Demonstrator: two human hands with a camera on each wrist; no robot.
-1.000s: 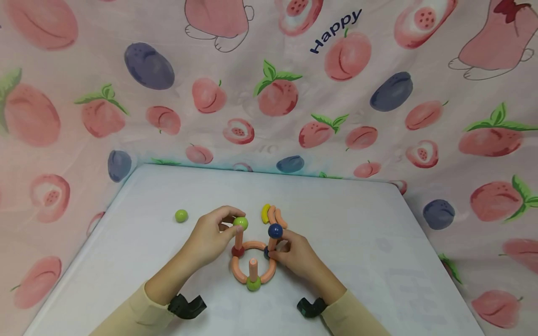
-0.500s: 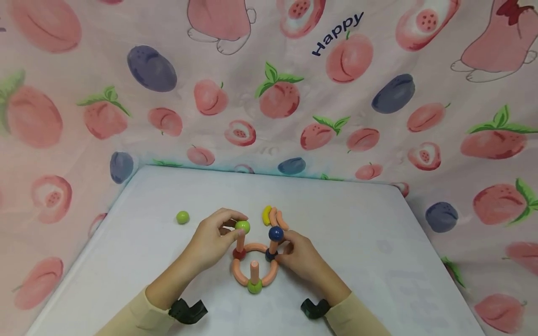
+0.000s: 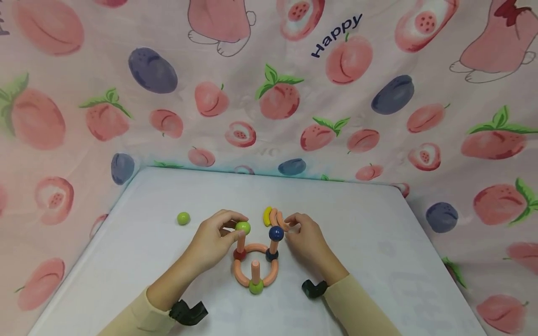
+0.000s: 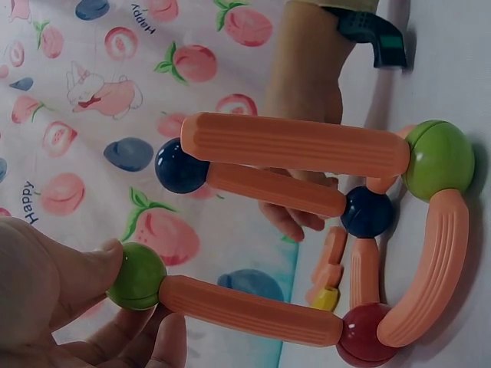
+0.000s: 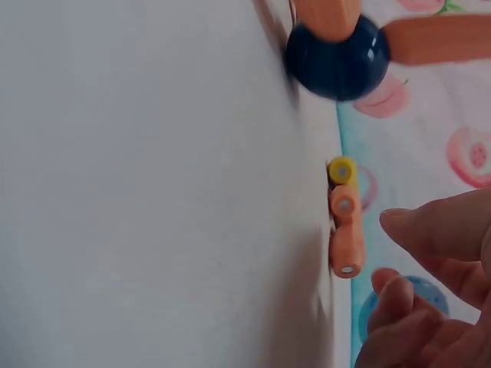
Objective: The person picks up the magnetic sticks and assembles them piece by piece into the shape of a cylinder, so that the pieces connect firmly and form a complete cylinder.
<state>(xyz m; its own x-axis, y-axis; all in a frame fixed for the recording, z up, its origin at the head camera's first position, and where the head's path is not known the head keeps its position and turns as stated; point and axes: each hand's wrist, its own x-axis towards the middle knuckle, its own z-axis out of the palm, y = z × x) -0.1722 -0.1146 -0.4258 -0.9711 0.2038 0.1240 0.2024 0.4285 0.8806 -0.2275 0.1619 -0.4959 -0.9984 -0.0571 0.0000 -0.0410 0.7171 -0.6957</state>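
A ring of curved orange magnetic rods (image 3: 255,247) joined by balls lies on the table. Upright rods rise from its red ball (image 3: 240,254), lower dark blue ball (image 3: 272,254) and front green ball (image 3: 256,286). My left hand (image 3: 211,240) pinches the green ball (image 4: 138,276) topping the rod over the red one. A blue ball (image 3: 276,233) caps the right-hand upright; the front upright (image 3: 255,269) has a bare top. My right hand (image 3: 308,240) is beside the loose curved orange rods (image 5: 347,257), thumb and fingers apart with nothing between them.
A yellow curved rod (image 3: 267,216) lies alongside the loose orange ones behind the ring. One loose green ball (image 3: 183,218) sits farther left on the white table (image 3: 378,261). A fruit-patterned cloth (image 3: 252,93) hangs behind the table.
My right hand has left the lower blue ball and moved back to the loose orange rods. My left hand keeps its pinch on the green ball, nearly unmoved.
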